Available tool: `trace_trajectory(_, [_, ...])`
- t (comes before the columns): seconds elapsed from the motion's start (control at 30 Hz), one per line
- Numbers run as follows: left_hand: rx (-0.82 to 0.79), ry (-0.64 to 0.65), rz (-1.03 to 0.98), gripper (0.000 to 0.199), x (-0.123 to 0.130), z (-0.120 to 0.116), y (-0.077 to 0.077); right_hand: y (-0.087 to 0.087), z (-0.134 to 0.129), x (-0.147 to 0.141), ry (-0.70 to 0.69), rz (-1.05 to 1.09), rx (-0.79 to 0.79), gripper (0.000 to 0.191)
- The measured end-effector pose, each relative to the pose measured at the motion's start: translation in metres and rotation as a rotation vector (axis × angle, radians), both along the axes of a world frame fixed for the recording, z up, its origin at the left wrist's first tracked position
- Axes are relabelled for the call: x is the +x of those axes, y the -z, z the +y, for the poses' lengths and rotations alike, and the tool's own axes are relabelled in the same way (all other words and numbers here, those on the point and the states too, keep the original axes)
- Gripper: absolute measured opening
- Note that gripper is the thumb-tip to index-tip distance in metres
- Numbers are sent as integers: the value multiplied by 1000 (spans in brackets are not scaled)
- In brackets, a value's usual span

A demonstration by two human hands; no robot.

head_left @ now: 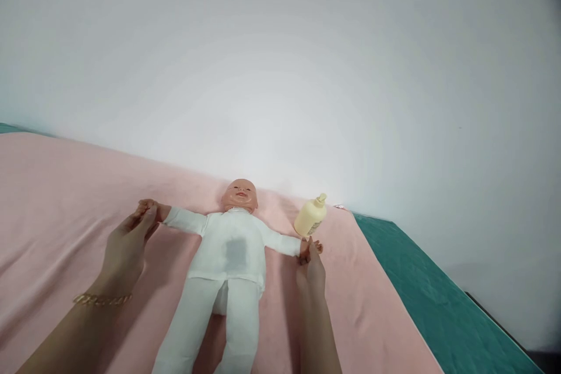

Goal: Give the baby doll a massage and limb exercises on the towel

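Note:
A baby doll [240,245] in a white top and white trousers lies on its back with both arms stretched out to the sides. A grey square patch marks the front of its top. My left hand [129,239], with a gold bracelet at the wrist, is closed around the doll's hand on the left. On the other side, my right hand [312,269] grips the doll's other hand between thumb and fingers. Just beyond my right hand stands a pale yellow pump bottle [310,216]. The doll's feet are cut off by the lower edge of the picture.
A pink cloth [359,310] with some creases lies under the doll. Past its right edge a green surface [421,280] shows. A pale wall [272,70] rises directly behind the doll's head and the bottle.

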State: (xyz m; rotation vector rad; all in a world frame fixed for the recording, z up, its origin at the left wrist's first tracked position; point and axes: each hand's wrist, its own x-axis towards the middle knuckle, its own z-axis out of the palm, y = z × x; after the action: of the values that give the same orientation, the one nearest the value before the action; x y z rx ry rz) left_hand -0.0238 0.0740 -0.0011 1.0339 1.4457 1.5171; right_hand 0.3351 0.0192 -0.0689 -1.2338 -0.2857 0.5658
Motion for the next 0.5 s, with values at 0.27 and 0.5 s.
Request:
trace_trajectory(0.27, [150,94,377,41,22,-14,-2,-64,-22,-47,-69,-221,100,52])
trace_trajectory(0.5, [683,459,588,22,35,-12,14,-64,-29,-87,-361,-777,202,31])
